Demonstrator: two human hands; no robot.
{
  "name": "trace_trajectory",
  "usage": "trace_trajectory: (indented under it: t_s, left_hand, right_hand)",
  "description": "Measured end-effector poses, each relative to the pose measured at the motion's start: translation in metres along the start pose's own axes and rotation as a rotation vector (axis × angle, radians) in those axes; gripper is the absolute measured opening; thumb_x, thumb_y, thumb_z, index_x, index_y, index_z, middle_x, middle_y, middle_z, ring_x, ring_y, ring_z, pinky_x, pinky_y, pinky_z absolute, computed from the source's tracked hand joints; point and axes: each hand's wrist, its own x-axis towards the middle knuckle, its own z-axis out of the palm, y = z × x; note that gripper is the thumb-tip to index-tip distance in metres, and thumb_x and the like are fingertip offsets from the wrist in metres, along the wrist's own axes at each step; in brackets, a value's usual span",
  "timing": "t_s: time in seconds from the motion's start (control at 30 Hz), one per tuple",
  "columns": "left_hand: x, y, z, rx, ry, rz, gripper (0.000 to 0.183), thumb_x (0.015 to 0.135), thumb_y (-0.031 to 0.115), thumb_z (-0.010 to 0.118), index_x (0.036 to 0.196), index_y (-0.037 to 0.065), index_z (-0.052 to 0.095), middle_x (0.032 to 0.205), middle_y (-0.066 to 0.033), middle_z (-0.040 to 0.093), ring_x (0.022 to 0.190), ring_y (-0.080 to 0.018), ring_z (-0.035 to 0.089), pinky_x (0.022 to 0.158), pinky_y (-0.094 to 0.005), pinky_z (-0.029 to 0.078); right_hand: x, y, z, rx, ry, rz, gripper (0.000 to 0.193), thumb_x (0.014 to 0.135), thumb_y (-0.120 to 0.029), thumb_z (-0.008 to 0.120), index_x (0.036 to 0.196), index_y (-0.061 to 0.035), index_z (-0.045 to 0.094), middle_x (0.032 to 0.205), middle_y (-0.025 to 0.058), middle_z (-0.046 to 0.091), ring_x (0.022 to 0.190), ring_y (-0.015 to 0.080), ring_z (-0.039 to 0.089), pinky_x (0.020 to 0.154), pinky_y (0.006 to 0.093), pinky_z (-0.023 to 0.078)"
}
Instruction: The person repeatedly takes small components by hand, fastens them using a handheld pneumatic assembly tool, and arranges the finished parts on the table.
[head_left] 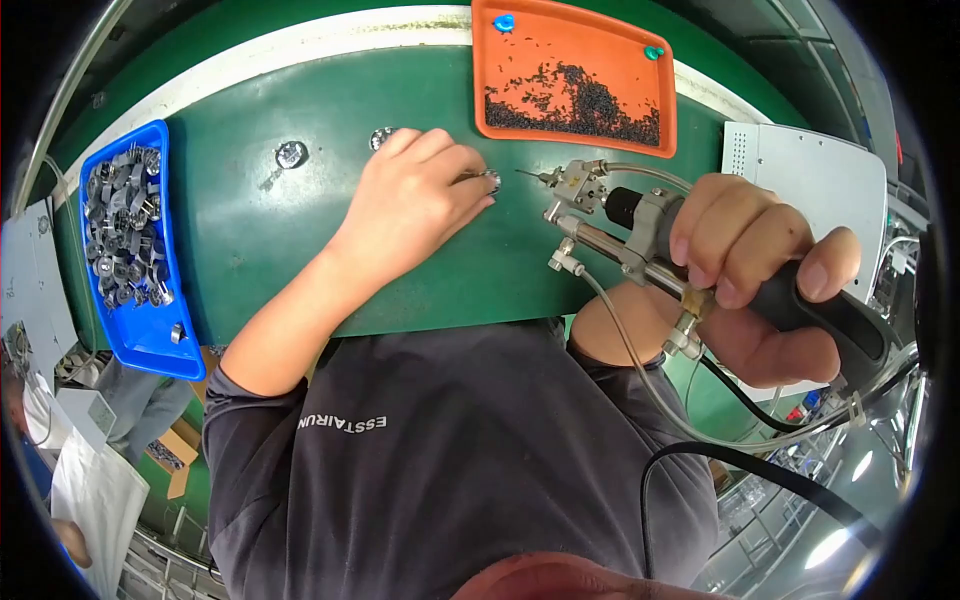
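My left hand [425, 195] is closed over the green mat, its fingertips pinching a small round metal-and-black part [493, 181] that is mostly hidden by the fingers. My right hand [755, 255] wraps round the black handle of a hose-fed dispensing gun [605, 240]. A thin needle sticks out at its front, a short gap right of the pinched part. Just beyond my left knuckles lies another round part [382, 137], partly covered. Farther left, a round part [291, 154] with short leads rests on the mat.
A blue tray [183, 340] at the left holds many round parts. The orange tray [570, 40] at the far side contains tiny black pieces, plus a blue and a green bit. At right stands a light grey box [830, 165]. Hoses and a black cable [770, 480] trail from the gun.
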Motion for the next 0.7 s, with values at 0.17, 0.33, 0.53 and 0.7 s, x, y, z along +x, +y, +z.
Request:
trace_trajectory:
  t_s: [0.17, 0.33, 0.53, 0.7]
  left_hand:
    - [-0.003, -0.004, 0.01, -0.032, 0.014, 0.013, 0.015, 0.079, 0.017, 0.082, 0.091, 0.008, 0.077, 0.099, 0.0008, 0.071, 0.088, -0.0187, 0.063, 0.075, -0.0341, 0.046]
    - [-0.002, -0.006, 0.009, -0.063, 0.012, 0.023, 0.014, 0.08, 0.016, 0.081, 0.09, 0.008, 0.077, 0.1, -0.0003, 0.072, 0.088, -0.0194, 0.063, 0.075, -0.0348, 0.046]
    - [-0.002, -0.007, 0.011, -0.074, 0.027, 0.028, 0.013, 0.08, 0.016, 0.081, 0.089, 0.007, 0.077, 0.1, -0.0008, 0.072, 0.087, -0.0198, 0.063, 0.075, -0.0347, 0.046]
    - [-0.002, -0.009, 0.011, -0.072, 0.023, 0.023, 0.014, 0.08, 0.016, 0.081, 0.089, 0.006, 0.077, 0.1, -0.0007, 0.072, 0.087, -0.0197, 0.063, 0.075, -0.0345, 0.046]
  right_hand:
    - [0.002, 0.006, 0.005, 0.001, -0.039, -0.008, 0.048, 0.102, -0.056, 0.057, 0.123, -0.0142, 0.048, 0.079, 0.0017, 0.055, 0.066, 0.0163, 0.055, 0.061, 0.0342, 0.047]
    - [0.007, 0.006, 0.006, -0.011, -0.093, 0.046, 0.047, 0.102, -0.057, 0.057, 0.121, -0.0151, 0.047, 0.078, 0.0011, 0.055, 0.065, 0.0161, 0.055, 0.061, 0.0339, 0.047]
    - [0.007, 0.01, 0.006, -0.009, -0.128, 0.07, 0.047, 0.101, -0.057, 0.057, 0.121, -0.0159, 0.046, 0.077, 0.0007, 0.055, 0.065, 0.0162, 0.055, 0.06, 0.0341, 0.046]
    - [0.011, 0.013, 0.005, -0.014, -0.17, 0.086, 0.048, 0.101, -0.058, 0.057, 0.12, -0.0162, 0.046, 0.078, 0.0005, 0.055, 0.064, 0.0163, 0.054, 0.06, 0.0338, 0.046]
